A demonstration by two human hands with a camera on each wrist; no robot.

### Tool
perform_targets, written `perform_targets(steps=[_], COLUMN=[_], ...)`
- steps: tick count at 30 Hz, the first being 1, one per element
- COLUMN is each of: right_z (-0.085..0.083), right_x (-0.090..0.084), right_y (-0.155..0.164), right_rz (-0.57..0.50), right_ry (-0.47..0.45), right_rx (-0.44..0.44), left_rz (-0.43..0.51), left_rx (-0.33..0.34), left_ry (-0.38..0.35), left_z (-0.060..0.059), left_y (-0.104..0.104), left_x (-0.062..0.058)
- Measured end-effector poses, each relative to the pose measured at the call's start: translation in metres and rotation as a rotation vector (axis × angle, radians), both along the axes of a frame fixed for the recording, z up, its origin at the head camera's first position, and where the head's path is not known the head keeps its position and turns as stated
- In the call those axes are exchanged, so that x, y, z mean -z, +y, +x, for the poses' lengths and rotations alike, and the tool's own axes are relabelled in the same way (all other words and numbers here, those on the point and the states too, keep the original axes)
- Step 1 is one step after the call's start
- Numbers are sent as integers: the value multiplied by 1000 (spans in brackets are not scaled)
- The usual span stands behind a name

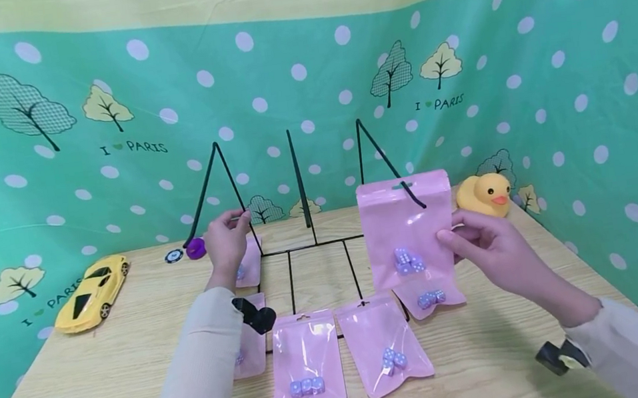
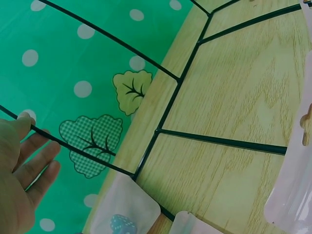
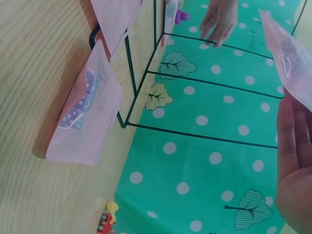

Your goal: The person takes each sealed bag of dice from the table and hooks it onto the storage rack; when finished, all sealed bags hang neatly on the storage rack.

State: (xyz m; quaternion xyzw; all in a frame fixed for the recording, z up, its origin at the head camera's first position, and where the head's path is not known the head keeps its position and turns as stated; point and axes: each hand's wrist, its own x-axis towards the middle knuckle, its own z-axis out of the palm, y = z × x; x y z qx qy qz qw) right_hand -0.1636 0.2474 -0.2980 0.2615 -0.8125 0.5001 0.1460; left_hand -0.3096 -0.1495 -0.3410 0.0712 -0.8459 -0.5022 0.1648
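Pink zip pouch [image 1: 408, 227] with small lilac dice [image 1: 407, 260] inside hangs upright in our right hand [image 1: 491, 245], whose fingers and thumb pinch its right edge; the slot at its top sits against the right-hand prong of the black wire display rack [image 1: 305, 228], though we cannot tell whether the prong has passed through it. Our left hand [image 1: 226, 241] is at the left-hand prong of the same rack, fingers lightly curved with the thumb and fingertips [image 2: 30, 146] touching the wire, holding nothing else. Around the foot of the rack more pink dice pouches lie flat on the wooden tabletop [image 1: 78, 392]: one [image 1: 306, 361] in front of its middle, one [image 1: 385, 346] just to the right of that, one [image 1: 431, 295] partly under the held pouch, and two on the left, partly hidden by our left sleeve. Far left of the rack lies a yellow toy car [image 1: 92, 292], and just left of its left prong sit a purple object [image 1: 195, 247] and a small round token [image 1: 174, 256]. Right of the rack, behind the held pouch, stands a yellow rubber duck [image 1: 484, 194]. Behind the rack hangs a green spotted cloth [image 1: 304, 86] with trees.
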Motion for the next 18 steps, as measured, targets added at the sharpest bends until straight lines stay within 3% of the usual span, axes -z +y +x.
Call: perform_targets(steps=[18], right_z=[-31], right_x=[-5], right_y=[-11], right_rz=[-24], right_ry=[-154], right_rx=[63], left_rz=[21], left_rx=[-1], left_ry=[-8], left_z=[1], left_y=[1], left_x=[-1])
